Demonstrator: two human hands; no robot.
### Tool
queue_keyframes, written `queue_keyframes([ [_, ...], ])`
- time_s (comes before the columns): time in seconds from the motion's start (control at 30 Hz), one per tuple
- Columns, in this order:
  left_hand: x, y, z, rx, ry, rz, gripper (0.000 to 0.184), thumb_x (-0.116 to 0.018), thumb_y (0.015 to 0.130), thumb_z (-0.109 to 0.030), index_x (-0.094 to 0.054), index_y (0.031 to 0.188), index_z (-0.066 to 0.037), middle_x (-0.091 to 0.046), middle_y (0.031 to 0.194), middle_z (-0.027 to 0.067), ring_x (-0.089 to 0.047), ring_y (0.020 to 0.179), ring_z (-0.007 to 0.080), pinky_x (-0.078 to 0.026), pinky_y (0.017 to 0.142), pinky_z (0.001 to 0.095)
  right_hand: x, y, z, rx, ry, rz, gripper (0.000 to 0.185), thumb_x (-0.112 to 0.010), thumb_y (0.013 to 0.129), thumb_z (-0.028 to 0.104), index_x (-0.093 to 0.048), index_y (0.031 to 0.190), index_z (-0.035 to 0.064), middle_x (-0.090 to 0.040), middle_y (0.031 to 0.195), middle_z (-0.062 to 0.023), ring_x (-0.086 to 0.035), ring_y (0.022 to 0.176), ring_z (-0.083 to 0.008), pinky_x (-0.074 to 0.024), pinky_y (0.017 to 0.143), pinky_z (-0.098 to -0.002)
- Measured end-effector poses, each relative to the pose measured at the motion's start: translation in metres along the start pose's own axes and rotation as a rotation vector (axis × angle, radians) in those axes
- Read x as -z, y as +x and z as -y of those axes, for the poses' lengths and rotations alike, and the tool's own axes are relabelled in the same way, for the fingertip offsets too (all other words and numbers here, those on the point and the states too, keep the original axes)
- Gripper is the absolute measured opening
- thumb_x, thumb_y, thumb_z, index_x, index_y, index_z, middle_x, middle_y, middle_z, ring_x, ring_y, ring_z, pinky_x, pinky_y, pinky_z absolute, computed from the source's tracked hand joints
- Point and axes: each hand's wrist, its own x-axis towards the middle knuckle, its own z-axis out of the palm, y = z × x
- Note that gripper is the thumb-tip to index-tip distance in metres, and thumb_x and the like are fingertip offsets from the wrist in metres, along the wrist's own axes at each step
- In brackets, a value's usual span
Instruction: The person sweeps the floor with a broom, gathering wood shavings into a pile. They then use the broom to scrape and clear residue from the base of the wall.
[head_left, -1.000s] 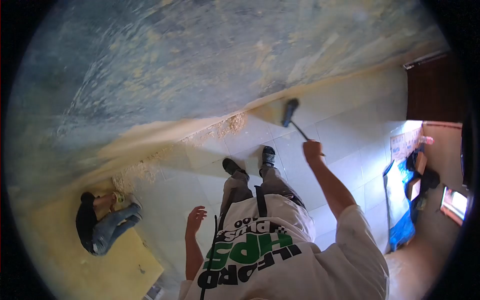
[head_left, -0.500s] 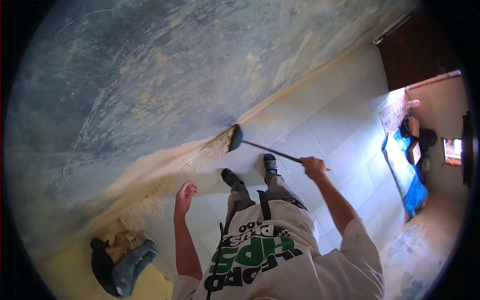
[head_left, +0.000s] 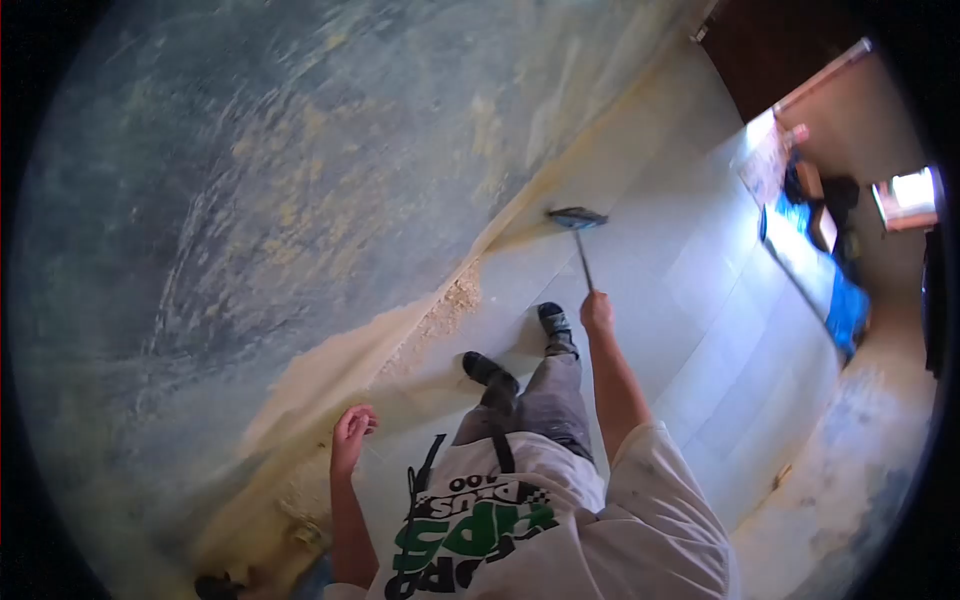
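My right hand (head_left: 597, 312) is closed round the handle of a broom (head_left: 578, 218), whose dark bluish head is over the tiled floor, a little out from the base of the wall. A heap of pale debris (head_left: 461, 295) lies along the wall's foot, left of the broom head. My left hand (head_left: 354, 424) hangs to the left with nothing in it, its fingers loosely bent and apart.
The mottled grey-blue wall (head_left: 300, 180) fills the upper left. Another person (head_left: 220, 585) is low at the bottom left, partly cut off. Blue sheeting (head_left: 847, 310) and boxes stand at the right, near a dark door (head_left: 770, 50).
The broom head has moved off the debris by the wall, to the right and up. The view has turned, so the other person sits lower in the frame.
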Motion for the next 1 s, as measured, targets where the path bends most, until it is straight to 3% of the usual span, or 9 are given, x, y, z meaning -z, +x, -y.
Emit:
queue_keyframes([
  [0.07,0.001,0.021,-0.010,-0.038,0.025,0.060,0.020,-0.049,0.090,-0.012,-0.054,0.108,-0.004,-0.060,0.092,0.0054,-0.057,0.080,0.0120,-0.045,0.071,0.0238,-0.016,-0.034,0.014,0.052,-0.078,0.158,0.021,-0.047,0.081,0.013,-0.066,0.082,0.0049,-0.065,0.090,-0.0165,-0.064,0.084,-0.0329,-0.0528,0.070,-0.0405],
  [0.13,-0.012,0.047,-0.022,-0.088,0.007,0.146,0.020,-0.050,0.090,-0.013,-0.054,0.107,-0.003,-0.060,0.092,0.0055,-0.057,0.079,0.0113,-0.045,0.071,0.0227,-0.011,-0.087,0.015,0.199,-0.046,0.251,0.021,-0.047,0.081,0.014,-0.063,0.085,0.0010,-0.063,0.089,-0.0202,-0.062,0.084,-0.0347,-0.0520,0.071,-0.0423],
  [0.17,-0.021,0.060,-0.024,-0.106,0.008,0.169,0.020,-0.050,0.090,-0.013,-0.054,0.107,-0.003,-0.060,0.092,0.0055,-0.057,0.079,0.0113,-0.045,0.071,0.0227,0.006,-0.110,0.020,0.142,-0.049,0.362,0.021,-0.048,0.081,0.015,-0.063,0.087,0.0013,-0.063,0.092,-0.0205,-0.062,0.087,-0.0339,-0.0514,0.073,-0.0428],
  [0.33,-0.081,0.103,-0.066,-0.278,0.160,0.450,0.020,-0.049,0.091,-0.013,-0.054,0.107,-0.003,-0.061,0.093,0.0052,-0.058,0.082,0.0115,-0.046,0.074,0.0247,0.022,-0.153,-0.031,0.139,-0.187,0.453,0.023,-0.050,0.084,0.026,-0.064,0.093,0.0103,-0.065,0.090,-0.0140,-0.063,0.084,-0.0323,-0.0510,0.071,-0.0429],
  [0.43,-0.101,0.104,-0.092,-0.335,0.100,0.429,0.020,-0.048,0.091,-0.011,-0.054,0.107,-0.002,-0.061,0.093,0.0051,-0.058,0.082,0.0118,-0.046,0.074,0.0252,0.084,-0.168,-0.037,0.147,-0.227,0.443,0.023,-0.052,0.084,0.031,-0.065,0.098,0.0175,-0.065,0.092,-0.0121,-0.063,0.084,-0.0320,-0.0509,0.070,-0.0426],
  [0.57,-0.099,0.100,-0.086,-0.335,0.088,0.330,0.018,-0.049,0.091,-0.011,-0.056,0.105,-0.003,-0.060,0.089,0.0036,-0.057,0.080,0.0104,-0.046,0.072,0.0240,0.132,-0.138,-0.085,-0.029,-0.146,0.270,0.023,-0.055,0.083,0.032,-0.064,0.101,0.0208,-0.065,0.091,-0.0112,-0.063,0.085,-0.0295,-0.0495,0.067,-0.0431],
  [0.77,-0.095,0.082,-0.063,-0.194,0.140,0.192,0.016,-0.049,0.090,-0.010,-0.056,0.103,-0.003,-0.060,0.087,0.0029,-0.057,0.078,0.0094,-0.045,0.069,0.0225,0.145,-0.023,-0.159,-0.091,-0.114,0.144,0.019,-0.055,0.082,0.023,-0.066,0.089,0.0089,-0.065,0.086,-0.0147,-0.063,0.079,-0.0333,-0.0503,0.066,-0.0435],
  [0.83,-0.116,0.081,-0.079,-0.187,0.131,0.174,0.016,-0.049,0.090,-0.010,-0.056,0.103,-0.002,-0.061,0.087,0.0032,-0.057,0.078,0.0096,-0.045,0.069,0.0224,0.138,0.010,-0.161,-0.099,0.024,0.029,0.016,-0.054,0.079,0.014,-0.064,0.084,0.0023,-0.062,0.078,-0.0203,-0.061,0.075,-0.0371,-0.0502,0.065,-0.0451],
  [1.0,-0.217,0.122,-0.135,-0.160,0.176,0.152,0.017,-0.050,0.090,-0.011,-0.056,0.103,-0.002,-0.061,0.088,0.0046,-0.058,0.079,0.0106,-0.046,0.069,0.0223,0.115,0.085,-0.157,-0.095,0.149,0.081,0.017,-0.055,0.080,0.015,-0.064,0.085,0.0019,-0.061,0.078,-0.0236,-0.061,0.076,-0.0379,-0.0490,0.066,-0.0481],
])
